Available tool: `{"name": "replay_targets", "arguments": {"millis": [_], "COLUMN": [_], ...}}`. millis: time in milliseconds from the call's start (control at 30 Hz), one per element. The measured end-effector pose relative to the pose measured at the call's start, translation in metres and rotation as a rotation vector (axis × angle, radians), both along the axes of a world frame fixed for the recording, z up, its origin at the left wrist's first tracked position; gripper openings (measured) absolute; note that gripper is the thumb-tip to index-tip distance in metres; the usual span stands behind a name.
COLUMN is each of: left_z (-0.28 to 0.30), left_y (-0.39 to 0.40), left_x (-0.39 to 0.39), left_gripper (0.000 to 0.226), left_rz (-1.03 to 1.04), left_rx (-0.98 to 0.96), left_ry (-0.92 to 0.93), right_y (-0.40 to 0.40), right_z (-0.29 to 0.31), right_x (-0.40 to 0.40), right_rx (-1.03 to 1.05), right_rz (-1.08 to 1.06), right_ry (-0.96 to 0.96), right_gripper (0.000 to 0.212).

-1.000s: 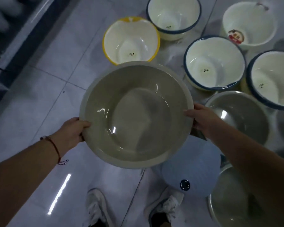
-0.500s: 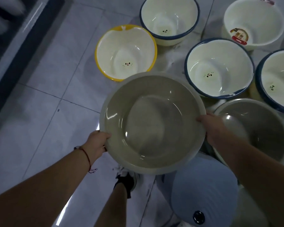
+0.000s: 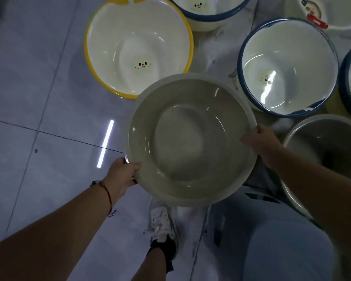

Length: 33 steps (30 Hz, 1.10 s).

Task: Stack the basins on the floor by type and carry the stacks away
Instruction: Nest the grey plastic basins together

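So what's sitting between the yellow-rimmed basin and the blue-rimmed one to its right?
Bare floor only, by the head view. The held grey basin's rim reaches up into the near end of that gap.

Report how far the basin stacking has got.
Done: no finished stack is visible. In hand: the left hand and right hand grip opposite rims of a grey basin. Left: the yellow-rimmed basin, the blue-rimmed basin and a second grey basin at the right still sit singly on the floor, with more basins at the frame's edges.
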<state>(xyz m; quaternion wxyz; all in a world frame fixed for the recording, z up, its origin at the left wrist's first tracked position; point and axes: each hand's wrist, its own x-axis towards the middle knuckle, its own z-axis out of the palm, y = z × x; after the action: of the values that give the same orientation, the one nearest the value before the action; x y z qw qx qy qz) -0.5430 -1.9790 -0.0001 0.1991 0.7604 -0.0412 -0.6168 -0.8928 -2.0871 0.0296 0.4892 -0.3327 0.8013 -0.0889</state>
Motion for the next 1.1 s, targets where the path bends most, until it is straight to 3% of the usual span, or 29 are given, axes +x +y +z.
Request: {"name": "replay_targets", "arguments": {"millis": [333,567,700,867,1000,1100], "left_z": [-0.055,-0.096,-0.089,-0.090,-0.068,-0.051], "left_y": [0.015,0.023,0.019,0.026,0.044,0.058], "left_x": [-0.008,-0.004,-0.021,-0.037,-0.080,-0.115], "left_gripper": [0.035,0.052,0.034,0.051,0.059,0.062], "left_rz": [-0.537,-0.555,-0.541,-0.665,-1.099,-1.529], "left_rx": [-0.061,-0.028,-0.045,-0.022,0.090,0.162], "left_ry": [-0.381,-0.455,-0.484,-0.487,-0.531,-0.730], "right_y": [0.032,0.051,0.091,0.154,0.183,0.222], "right_z": [-0.061,-0.082,-0.079,-0.093,-0.102,-0.101], "right_x": [-0.026,-0.050,-0.087,-0.118,-0.111,-0.097], "right_rx": [0.103,0.015,0.076,0.183,0.113,0.100], "right_rz": [0.007,0.159,0.388,0.454,0.423,0.409], "right_ry": [-0.067,-0.108,0.086,0.153,0.223,0.294], "right_gripper": [0.056,0.049,0.059,0.067,0.074,0.080]}}
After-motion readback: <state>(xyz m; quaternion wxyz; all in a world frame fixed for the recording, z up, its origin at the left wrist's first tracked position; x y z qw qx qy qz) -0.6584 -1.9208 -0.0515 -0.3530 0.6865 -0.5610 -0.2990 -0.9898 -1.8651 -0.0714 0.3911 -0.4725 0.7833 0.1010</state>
